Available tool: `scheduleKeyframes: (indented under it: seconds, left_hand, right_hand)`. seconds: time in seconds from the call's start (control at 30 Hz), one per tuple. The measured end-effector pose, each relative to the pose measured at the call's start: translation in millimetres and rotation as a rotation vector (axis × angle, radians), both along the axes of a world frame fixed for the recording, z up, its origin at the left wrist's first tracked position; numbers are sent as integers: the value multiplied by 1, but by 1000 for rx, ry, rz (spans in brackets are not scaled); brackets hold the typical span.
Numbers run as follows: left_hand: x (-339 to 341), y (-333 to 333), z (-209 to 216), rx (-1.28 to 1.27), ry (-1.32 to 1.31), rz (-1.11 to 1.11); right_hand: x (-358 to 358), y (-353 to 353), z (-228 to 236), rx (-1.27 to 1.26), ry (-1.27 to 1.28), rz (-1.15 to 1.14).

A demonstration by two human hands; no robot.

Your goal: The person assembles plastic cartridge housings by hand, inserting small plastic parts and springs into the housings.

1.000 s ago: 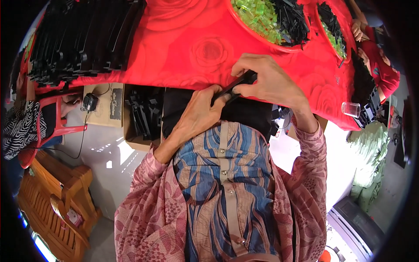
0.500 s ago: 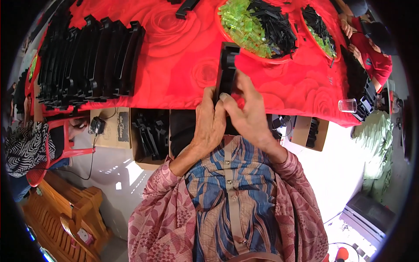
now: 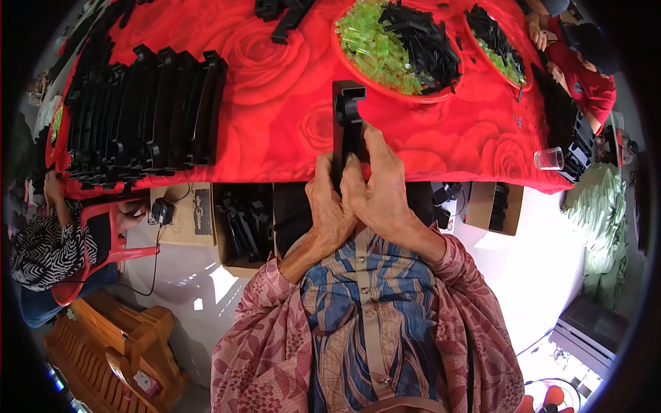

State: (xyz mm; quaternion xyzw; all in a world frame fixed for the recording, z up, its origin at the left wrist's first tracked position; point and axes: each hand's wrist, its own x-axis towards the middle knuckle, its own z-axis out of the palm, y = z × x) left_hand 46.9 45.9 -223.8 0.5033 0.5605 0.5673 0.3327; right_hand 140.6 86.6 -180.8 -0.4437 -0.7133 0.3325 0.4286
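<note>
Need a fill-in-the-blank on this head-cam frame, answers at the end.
1. The left grip and right grip share one part coloured ____.
2. The row of similar parts lies to the ____ of the large basin.
3. The tablecloth is printed with flowers, namely ____.
4. The basin's translucent pieces are coloured ____.
Answers: black; left; roses; green.

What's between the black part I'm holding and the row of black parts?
In the head view, red rose-patterned tablecloth shows between the held part and row.
</note>
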Motion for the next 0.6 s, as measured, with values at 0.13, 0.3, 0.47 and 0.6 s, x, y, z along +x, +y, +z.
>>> scheduleKeyframes:
  seconds: [0.13,0.3,0.47,0.6]
  left_hand:
    - [-1,10,3,-14,74,19]
    - [-6,11,4,-47,68,-14]
    - [-10,7,20,-243,-207,-110]
    - [-11,6,24,-337,-325,-147]
  right_hand:
    - [1,8,-3,-129,14,8]
    - [5,12,7,-335,122,25]
    - [9,7,8,-246,131,55]
    - [13,4,0,-239,42,-34]
